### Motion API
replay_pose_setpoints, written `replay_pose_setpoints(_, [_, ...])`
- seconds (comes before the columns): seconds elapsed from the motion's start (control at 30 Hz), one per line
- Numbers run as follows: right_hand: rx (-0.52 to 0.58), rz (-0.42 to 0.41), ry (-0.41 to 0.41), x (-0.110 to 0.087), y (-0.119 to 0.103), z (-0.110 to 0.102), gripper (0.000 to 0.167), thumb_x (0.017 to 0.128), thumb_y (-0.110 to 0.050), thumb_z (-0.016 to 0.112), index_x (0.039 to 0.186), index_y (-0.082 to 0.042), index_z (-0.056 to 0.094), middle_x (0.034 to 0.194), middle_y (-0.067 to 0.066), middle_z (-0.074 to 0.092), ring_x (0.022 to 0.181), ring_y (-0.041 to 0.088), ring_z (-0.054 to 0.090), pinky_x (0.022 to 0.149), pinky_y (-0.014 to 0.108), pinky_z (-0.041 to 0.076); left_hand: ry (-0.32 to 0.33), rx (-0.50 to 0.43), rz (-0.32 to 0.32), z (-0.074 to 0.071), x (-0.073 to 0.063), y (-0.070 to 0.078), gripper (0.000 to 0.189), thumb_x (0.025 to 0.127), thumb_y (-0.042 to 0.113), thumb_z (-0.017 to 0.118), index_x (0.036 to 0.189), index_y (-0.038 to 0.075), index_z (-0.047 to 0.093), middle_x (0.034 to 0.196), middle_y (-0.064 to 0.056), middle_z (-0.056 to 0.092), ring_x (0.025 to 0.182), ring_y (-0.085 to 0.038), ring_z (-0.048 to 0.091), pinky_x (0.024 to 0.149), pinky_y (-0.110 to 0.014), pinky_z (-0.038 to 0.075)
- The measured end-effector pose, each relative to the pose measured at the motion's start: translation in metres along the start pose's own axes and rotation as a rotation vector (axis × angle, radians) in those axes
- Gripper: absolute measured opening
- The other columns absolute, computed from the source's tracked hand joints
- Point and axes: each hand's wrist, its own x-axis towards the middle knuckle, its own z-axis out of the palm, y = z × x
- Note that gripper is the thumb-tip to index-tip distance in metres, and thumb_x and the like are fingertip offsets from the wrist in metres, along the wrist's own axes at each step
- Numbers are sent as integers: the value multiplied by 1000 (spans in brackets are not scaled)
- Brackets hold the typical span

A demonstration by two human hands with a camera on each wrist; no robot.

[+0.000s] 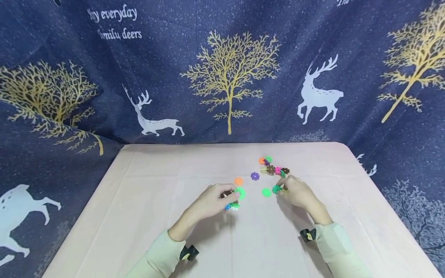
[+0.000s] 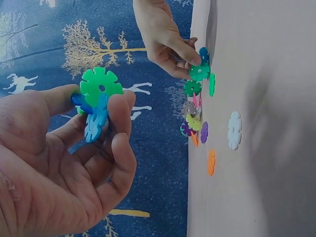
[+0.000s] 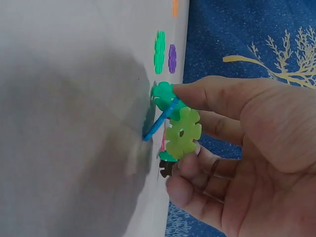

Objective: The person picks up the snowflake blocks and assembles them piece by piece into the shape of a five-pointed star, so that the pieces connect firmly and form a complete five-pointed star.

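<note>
My left hand [image 1: 212, 200] holds a small cluster of slotted, flower-shaped plastic discs between thumb and curled fingers, raised over the table. In the left wrist view a bright green disc [image 2: 91, 84] and a light blue disc [image 2: 96, 123] show in this cluster, with a darker blue one beside them. My right hand [image 1: 298, 190], further right, pinches a second group of discs low over the tabletop. The right wrist view shows a yellow-green disc [image 3: 190, 139] at its fingers, a teal-green disc [image 3: 163, 94] by the thumb and a blue disc [image 3: 160, 121] seen edge-on.
Loose discs lie on the pale table [image 1: 149, 216]: an orange disc [image 1: 238, 181], a purple disc [image 1: 255, 176], a green disc [image 1: 266, 192] and a white disc [image 2: 234, 131]. A huddle of mixed discs, including a brown disc [image 1: 270, 169], lies behind. A dark blue curtain [image 1: 156, 69] hangs beyond.
</note>
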Motion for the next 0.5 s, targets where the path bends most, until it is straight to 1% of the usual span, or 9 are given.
replay_pose_setpoints(0.13, [-7,19,-14,-1,-1,1,12,86,-16,73,97,-11,73,88,5,62,75,20,55,65,38,48,3,3,-8,0,-1,1,20,101,37,59,90,23,69,77,14,64,70,-6,60,68,-28,49])
replay_pose_setpoints(0.2, [-9,28,-2,-2,-1,0,9,88,-17,73,96,-12,72,85,3,62,71,19,54,62,36,46,11,8,-8,0,-1,0,21,101,37,58,88,24,69,74,14,63,69,-6,57,68,-28,48])
replay_pose_setpoints(0.3, [7,27,17,-2,-4,-1,9,90,-17,71,97,-12,72,79,1,61,66,18,52,58,34,44,21,4,-11,-1,-1,1,24,102,35,57,85,22,69,74,13,60,69,-6,53,70,-28,45])
replay_pose_setpoints(0.43, [51,-10,53,-3,-8,-4,6,91,-17,68,95,-13,70,76,-2,61,64,17,51,57,33,41,15,-21,-29,-2,-2,2,28,103,30,57,80,16,66,67,12,53,63,-5,47,65,-26,42])
replay_pose_setpoints(0.5, [85,-39,73,-3,-11,-6,5,92,-17,67,94,-13,68,77,-3,62,65,15,52,58,33,42,11,-28,-30,-3,-2,2,30,103,28,56,78,14,64,66,12,50,61,-4,45,64,-26,41])
